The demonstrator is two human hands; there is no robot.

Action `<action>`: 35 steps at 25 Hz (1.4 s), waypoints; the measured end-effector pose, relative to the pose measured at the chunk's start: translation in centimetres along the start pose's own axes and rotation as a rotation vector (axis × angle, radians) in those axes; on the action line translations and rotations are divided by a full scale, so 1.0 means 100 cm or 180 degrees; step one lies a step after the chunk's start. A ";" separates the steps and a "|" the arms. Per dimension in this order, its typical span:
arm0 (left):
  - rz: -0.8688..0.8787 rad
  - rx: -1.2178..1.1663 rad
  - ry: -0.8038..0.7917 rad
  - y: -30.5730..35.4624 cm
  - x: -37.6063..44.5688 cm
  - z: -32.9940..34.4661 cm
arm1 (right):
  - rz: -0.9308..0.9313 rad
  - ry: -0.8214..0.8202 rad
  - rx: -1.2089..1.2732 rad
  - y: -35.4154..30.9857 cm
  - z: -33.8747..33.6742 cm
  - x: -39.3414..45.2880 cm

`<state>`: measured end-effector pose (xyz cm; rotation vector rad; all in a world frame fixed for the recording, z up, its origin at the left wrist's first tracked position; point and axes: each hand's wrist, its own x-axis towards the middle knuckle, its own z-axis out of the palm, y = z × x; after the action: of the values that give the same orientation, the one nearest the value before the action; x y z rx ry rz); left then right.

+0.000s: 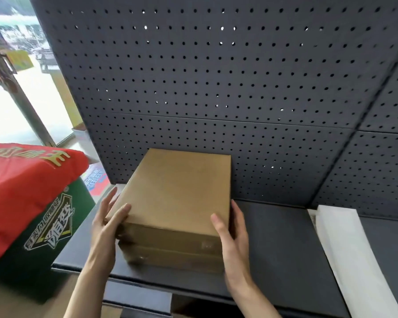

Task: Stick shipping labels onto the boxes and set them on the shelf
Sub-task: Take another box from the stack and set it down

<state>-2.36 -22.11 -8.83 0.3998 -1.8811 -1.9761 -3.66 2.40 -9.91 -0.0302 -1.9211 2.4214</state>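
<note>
- Upper box (179,187): plain brown carton, lying flat on a lower box (172,258) of the same kind; the pair forms a stack on the shelf (283,246), its far end close to or touching the perforated back panel (216,76)
- Left hand (108,223): grip spread wide along the near left corner of the upper box, thumb on the top face, fingers down the side; judged to steady and square the box over the one beneath
- Right hand (232,228): grip likewise wide, thumb on the top face at the near right corner, fingers flat against the right side; the two hands oppose each other so the box cannot slide sideways
- No shipping label shows on the faces in view; whether one sits on a hidden face cannot be told
- White paper strip (345,249): lies on the shelf well to the right of the right hand, apart from the stack
- Red and green printed bag (32,203): just left of the left hand, beside the shelf end
- Stage, as judged: the box is being set in place on the stack; release of both hands is not yet done
</note>
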 end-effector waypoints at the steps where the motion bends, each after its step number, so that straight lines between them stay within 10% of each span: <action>1: -0.0094 -0.0093 0.0019 -0.004 0.000 -0.001 | -0.0018 0.0010 0.0014 0.001 0.003 -0.001; 14: 0.0044 -0.0124 0.0032 0.009 -0.044 0.078 | -0.0273 0.0099 -0.0051 -0.040 -0.082 -0.001; 35: -0.0205 -0.0182 -0.0154 -0.049 -0.268 0.497 | 0.0102 0.0314 -0.0122 -0.103 -0.556 0.019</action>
<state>-1.66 34.48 -12.13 0.4045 -1.8580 -2.0942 -2.69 58.91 -12.56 -0.1798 -1.9388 2.3546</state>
